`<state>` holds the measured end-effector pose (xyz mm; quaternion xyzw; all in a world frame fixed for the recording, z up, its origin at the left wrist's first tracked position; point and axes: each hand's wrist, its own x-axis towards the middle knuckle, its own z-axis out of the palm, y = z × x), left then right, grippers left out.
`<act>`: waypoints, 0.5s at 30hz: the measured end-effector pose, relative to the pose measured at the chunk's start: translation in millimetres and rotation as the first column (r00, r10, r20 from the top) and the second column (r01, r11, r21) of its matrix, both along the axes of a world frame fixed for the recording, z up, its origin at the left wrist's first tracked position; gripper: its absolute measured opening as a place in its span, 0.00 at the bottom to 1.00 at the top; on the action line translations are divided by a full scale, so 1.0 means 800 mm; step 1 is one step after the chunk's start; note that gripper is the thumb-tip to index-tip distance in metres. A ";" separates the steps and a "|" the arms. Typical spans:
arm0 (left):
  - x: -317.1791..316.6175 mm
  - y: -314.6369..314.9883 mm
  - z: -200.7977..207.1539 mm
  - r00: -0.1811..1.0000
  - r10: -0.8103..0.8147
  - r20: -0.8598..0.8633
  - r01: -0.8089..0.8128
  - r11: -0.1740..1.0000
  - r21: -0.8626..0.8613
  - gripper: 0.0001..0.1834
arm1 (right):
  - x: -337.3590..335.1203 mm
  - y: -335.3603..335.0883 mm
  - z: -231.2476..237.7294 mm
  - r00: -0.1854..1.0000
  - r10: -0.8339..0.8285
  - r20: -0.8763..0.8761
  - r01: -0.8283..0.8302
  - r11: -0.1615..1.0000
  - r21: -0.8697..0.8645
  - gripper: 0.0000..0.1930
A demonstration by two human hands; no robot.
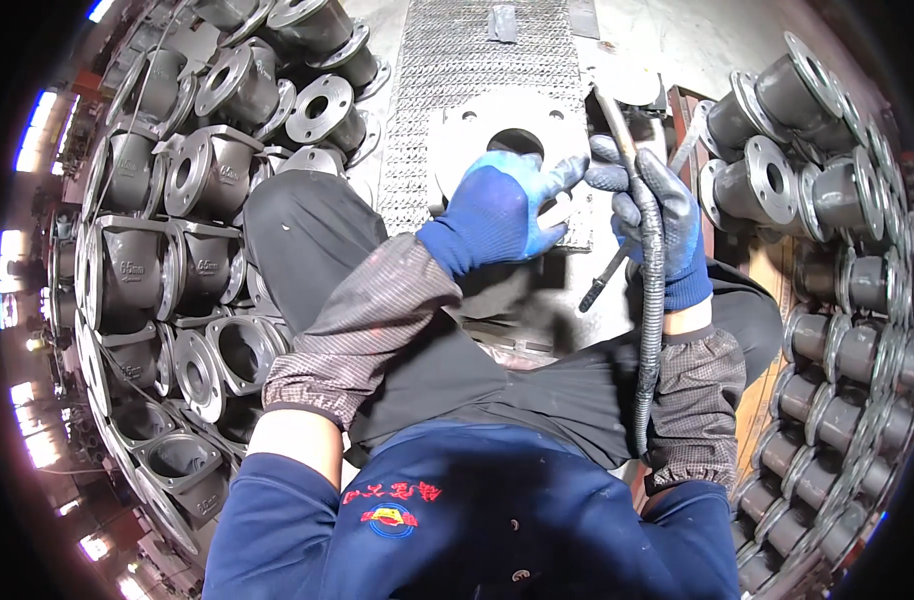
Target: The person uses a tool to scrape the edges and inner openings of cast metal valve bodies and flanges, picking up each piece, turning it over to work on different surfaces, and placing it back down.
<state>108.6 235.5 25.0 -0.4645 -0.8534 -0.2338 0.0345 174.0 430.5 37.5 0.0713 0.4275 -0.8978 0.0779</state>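
A flanged metal casting (517, 115), brightly lit, with a round bore and bolt holes, rests on the textured work surface in front of me. My left hand (507, 200), in a blue and grey glove, is closed over its near edge, thumb bent below the fingers. Beside it, my right hand (657, 205), gloved the same way, has its fingers curled. A thin dark rod with a black tip (599, 287) sticks out from it toward the lower left. Across this hand runs a ribbed grey flexible tube (651, 300), which hides part of the grip.
Stacks of grey flanged castings (132, 265) rise close on my left. More flanged castings (847, 300) are piled on my right, next to a wooden board (765, 390). A ridged mat (427, 60) covers the work surface; a small grey piece (502, 24) lies at its far end.
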 end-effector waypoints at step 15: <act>0.038 0.014 0.035 0.213 -0.576 0.789 -0.434 0.668 0.605 0.24 | 0.032 -0.048 0.029 0.849 0.507 0.149 -0.521 0.850 0.074 0.25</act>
